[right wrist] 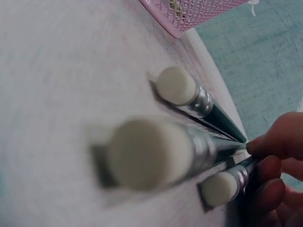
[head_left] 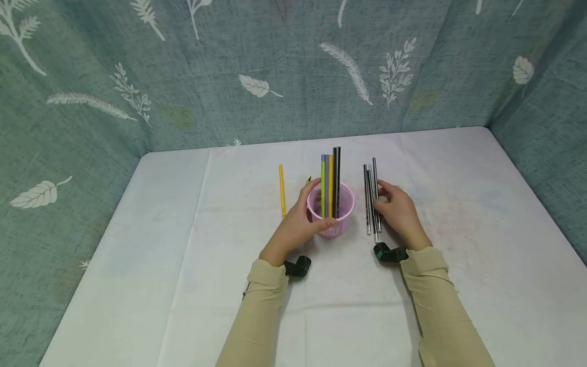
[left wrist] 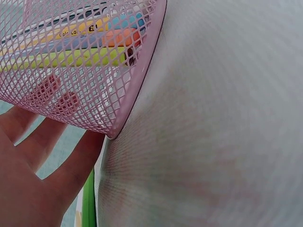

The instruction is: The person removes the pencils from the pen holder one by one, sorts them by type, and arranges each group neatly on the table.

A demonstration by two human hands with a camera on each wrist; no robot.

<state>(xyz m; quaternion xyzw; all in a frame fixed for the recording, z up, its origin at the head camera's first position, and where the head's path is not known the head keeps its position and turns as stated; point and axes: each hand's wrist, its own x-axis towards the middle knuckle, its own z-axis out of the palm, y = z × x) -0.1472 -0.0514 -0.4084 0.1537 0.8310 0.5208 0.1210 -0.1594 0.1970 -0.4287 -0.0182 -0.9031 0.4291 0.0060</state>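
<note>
A pink mesh cup point(head_left: 337, 229) stands on the white cloth, with several pencils point(head_left: 326, 178) upright in it: lime, purple, yellow and black. My left hand point(head_left: 300, 221) holds the cup from its left side, thumb across the front; in the left wrist view its fingers point(left wrist: 71, 156) lie against the mesh. To the right of the cup, three black pencils point(right wrist: 176, 86) with white erasers lie side by side. My right hand point(head_left: 400, 211) pinches the rightmost black pencil point(right wrist: 220, 189) between thumb and fingers, its eraser end close over the cloth.
A yellow pencil point(head_left: 282, 189) lies left of the cup, its near end by the left hand. The dark tip of a green pencil point(head_left: 309, 180) shows behind that hand. A leaf-patterned green curtain point(head_left: 293, 71) borders the table point(head_left: 137, 285) at the back and sides.
</note>
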